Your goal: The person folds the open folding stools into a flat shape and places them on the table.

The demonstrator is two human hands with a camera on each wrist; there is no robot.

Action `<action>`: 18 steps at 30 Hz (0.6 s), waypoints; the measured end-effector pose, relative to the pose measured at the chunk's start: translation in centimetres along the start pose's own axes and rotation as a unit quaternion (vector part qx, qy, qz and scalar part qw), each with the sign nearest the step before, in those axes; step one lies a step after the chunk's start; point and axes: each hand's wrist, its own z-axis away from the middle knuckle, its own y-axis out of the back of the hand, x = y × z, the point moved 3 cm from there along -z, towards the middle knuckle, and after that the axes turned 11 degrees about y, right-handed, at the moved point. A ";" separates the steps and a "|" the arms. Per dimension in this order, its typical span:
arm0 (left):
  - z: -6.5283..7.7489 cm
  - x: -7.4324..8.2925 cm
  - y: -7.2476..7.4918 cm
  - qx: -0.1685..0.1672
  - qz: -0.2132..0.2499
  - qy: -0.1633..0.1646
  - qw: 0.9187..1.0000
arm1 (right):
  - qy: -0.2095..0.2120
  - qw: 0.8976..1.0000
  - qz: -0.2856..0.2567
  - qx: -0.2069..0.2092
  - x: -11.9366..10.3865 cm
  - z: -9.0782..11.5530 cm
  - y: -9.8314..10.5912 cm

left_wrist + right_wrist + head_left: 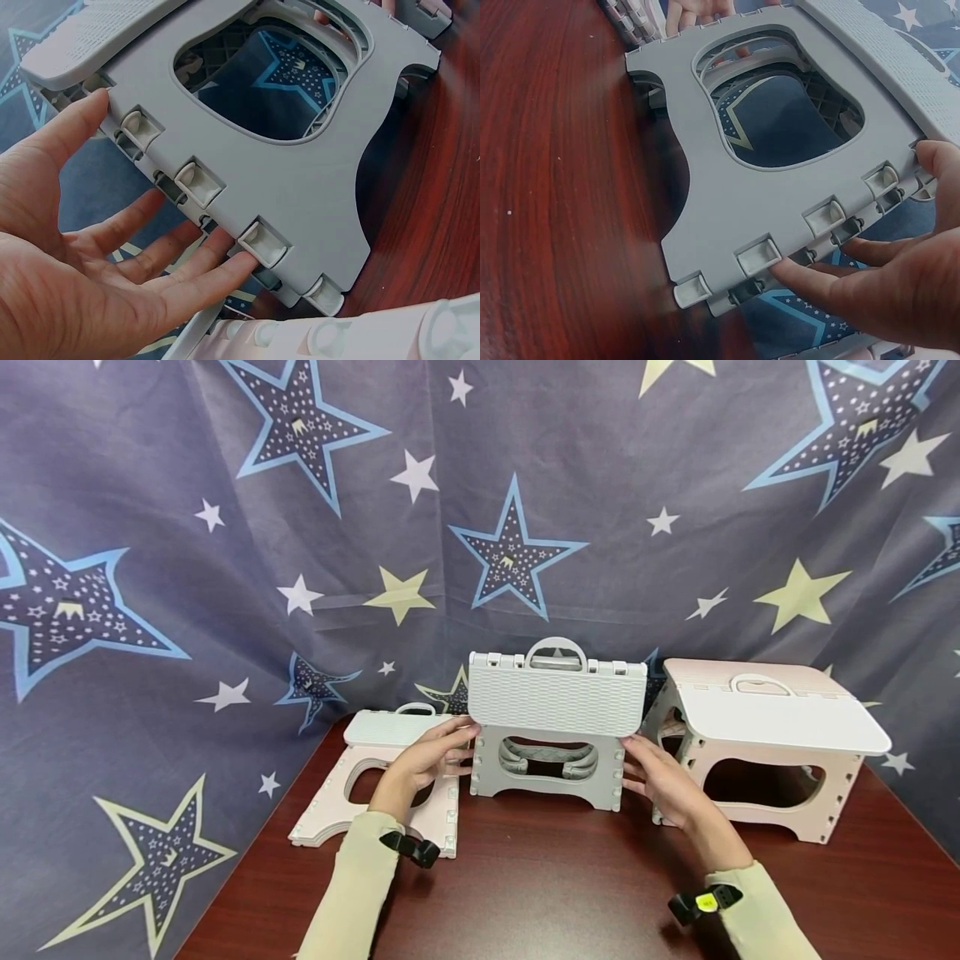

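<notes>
A grey folding stool [555, 693] stands half folded on the table, its front seat panel tilted down and its white handle [557, 643] up at the top. My left hand [433, 750] is at the stool's left side, fingers fairly straight. In the left wrist view its thumb meets the edge below the seat panel, and other fingertips lie along the hinges [199, 185]. On the opposite side, my right hand [663, 777] touches the hinged edge. Its thumb is right at the seat panel's lower corner, and a finger reaches a hinge [759, 256].
At the left a folded pink stool [330, 802] with a pale grey top leans low on the table, close by my left forearm. To the right stands an unfolded pink-and-white stool [772, 814]. A star-patterned curtain [360, 543] hangs behind the dark red table [540, 877].
</notes>
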 end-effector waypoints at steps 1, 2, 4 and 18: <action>0.0 0.0 0.0 0.001 0.001 0.000 1.000 | 0.002 1.000 0.003 -0.002 0.0 0.0 0.0; 0.0 0.0 0.0 0.001 0.000 0.000 1.000 | 0.003 1.000 0.002 -0.001 0.0 0.0 0.0; 0.0 -0.1 0.0 0.002 0.000 -0.001 1.000 | 0.001 1.000 0.001 0.005 0.1 0.0 0.0; -0.4 -0.1 0.0 0.022 -0.024 -0.003 0.999 | -0.010 1.000 0.014 0.021 0.1 -0.5 0.2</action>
